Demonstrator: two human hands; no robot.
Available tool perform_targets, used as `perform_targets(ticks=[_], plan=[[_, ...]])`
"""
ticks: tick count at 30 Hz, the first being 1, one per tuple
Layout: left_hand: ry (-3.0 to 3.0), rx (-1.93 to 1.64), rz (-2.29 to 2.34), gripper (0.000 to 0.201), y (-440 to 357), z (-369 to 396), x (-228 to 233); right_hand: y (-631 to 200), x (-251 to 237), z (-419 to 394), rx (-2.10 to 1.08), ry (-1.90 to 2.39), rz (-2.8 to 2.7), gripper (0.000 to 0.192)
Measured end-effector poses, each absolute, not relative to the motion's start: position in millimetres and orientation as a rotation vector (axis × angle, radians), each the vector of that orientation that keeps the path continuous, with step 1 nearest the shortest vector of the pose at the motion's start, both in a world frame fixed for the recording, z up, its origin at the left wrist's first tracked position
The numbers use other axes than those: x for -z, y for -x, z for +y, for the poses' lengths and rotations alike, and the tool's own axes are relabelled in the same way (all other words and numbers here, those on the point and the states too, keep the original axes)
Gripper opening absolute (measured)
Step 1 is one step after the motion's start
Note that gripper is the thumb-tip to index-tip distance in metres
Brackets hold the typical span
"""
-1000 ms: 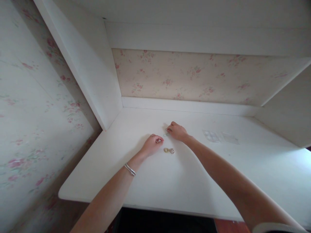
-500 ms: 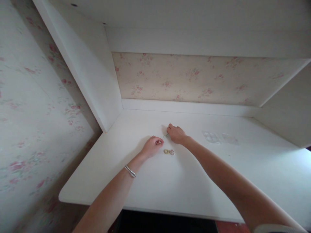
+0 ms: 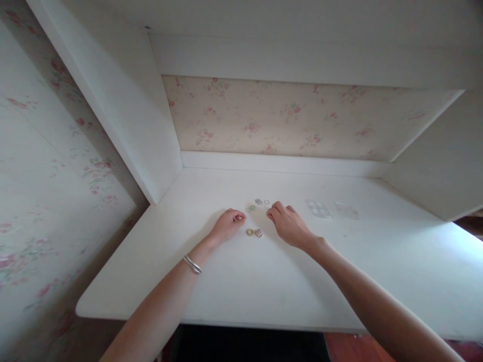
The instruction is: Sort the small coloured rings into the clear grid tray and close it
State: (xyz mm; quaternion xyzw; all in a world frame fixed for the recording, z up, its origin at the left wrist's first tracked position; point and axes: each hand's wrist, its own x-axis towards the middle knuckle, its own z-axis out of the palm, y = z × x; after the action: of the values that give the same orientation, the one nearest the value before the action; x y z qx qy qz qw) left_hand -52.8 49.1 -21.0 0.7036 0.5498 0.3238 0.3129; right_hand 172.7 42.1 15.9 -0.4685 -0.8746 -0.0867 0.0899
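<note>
White painted desk top (image 3: 264, 281) set into an alcove, with faded rose wallpaper (image 3: 287, 118) on the back wall and more of it down the left side. Both hands are resting on the surface near the middle.

Left hand (image 3: 226, 226) is curled into a loose fist, fingers tucked in against the thumb. Looks like something tiny might be pinched in there, but honestly it's too small to call, so I can't tell if it's holding anything. A silver bangle (image 3: 192, 264) sits on that wrist.

Right hand (image 3: 289, 223) lies palm down with the fingers relaxed and slightly bent, nothing in it, fingertips pointing toward the little pieces.

Between the two hands, just in front of them, are two small gold-coloured rings (image 3: 254, 232) lying side by side, touching or nearly so. A bit further back there's a short row of three more tiny rings (image 3: 258, 203), silvery, lying flat and apart from each other, the rightmost one just beside the right hand's fingertips.

Off to the right, well apart from the hands, are two clear plastic sheets (image 3: 332, 209) lying flat, one with a grid of small squares.
</note>
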Motion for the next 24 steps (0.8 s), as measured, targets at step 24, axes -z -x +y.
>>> perform_targets(ticks=[24], plan=[[-1.785, -0.843, 1.459, 0.022, 45.7, 47.6, 14.9, -203.6, 9.2, 16.2, 0.012, 1.383, -2.293, 0.022]])
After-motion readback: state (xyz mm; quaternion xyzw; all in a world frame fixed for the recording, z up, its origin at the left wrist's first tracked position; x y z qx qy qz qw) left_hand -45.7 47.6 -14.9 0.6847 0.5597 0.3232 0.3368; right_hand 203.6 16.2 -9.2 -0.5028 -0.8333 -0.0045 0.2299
